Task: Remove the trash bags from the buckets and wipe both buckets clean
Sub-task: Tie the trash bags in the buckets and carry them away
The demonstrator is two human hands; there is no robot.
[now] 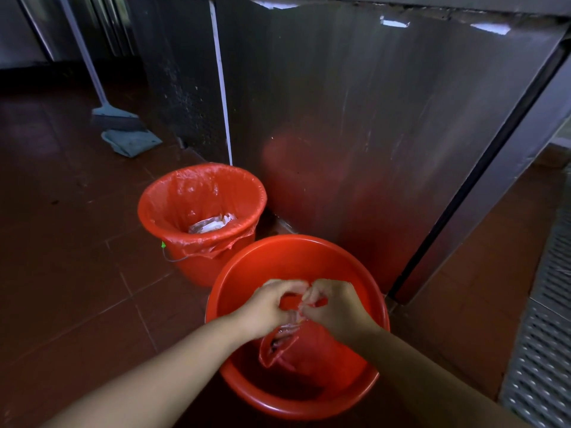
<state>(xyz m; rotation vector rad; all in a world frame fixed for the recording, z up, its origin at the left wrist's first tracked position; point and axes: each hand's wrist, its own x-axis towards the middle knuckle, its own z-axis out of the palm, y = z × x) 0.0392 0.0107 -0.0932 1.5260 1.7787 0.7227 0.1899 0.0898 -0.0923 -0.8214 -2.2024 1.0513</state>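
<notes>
Over the near bucket point(247, 390), both hands meet at the gathered neck of a red trash bag point(304, 350), which hangs inside the bucket, already off its rim. The left hand point(268, 307) and right hand point(335, 305) each pinch the bunched film, fingers curled, almost touching one another, as if knotting it. The bag looks thin, soft and slick, probably damp; its sagging belly suggests a modest load of scraps, so it should lift lightly but could tear or slip. The twisted neck is the safest hold, with nothing dragged over the rim. Behind and to the left, the far bucket point(185, 267) stands on the floor point(77, 273), well clear of both hands, its own liner point(173, 196) folded over the rim with waste at the bottom.
</notes>
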